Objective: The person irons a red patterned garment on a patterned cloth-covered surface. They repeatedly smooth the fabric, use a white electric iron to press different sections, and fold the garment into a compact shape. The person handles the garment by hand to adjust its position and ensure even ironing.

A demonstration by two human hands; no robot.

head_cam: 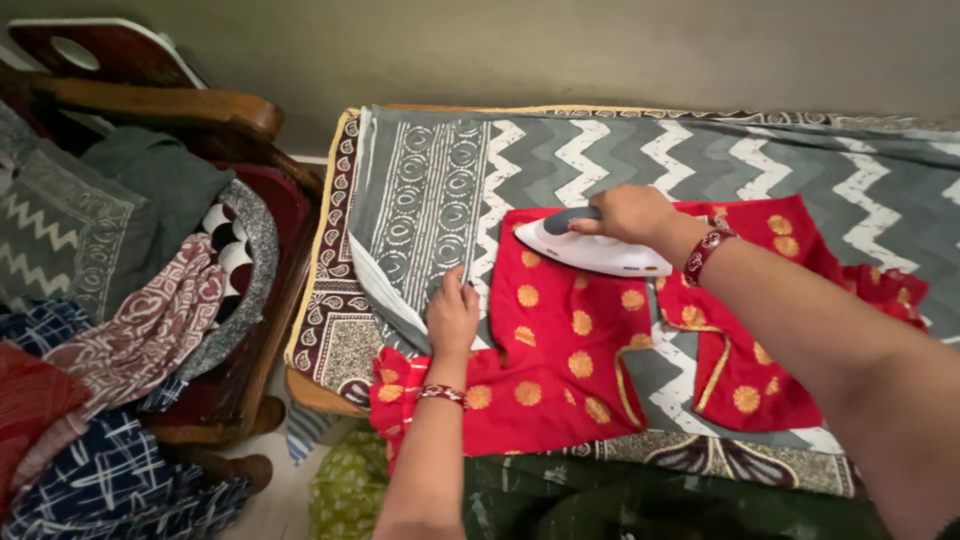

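Note:
A red blouse with gold dots [560, 360] lies spread flat on a grey zigzag cloth [600, 160] that covers a table. My right hand [630, 215] grips the dark handle of a white electric iron [590, 248], which rests on the blouse's upper edge with its tip pointing left. My left hand [452, 315] presses flat on the blouse's left edge, fingers on the fabric, holding it down. Both wrists wear red bangles.
A wooden chair [170, 110] at the left is piled with folded and crumpled clothes [130, 330] in grey, maroon and blue check. A green cloth [345, 490] lies on the floor below the table's front edge. A plain wall runs behind.

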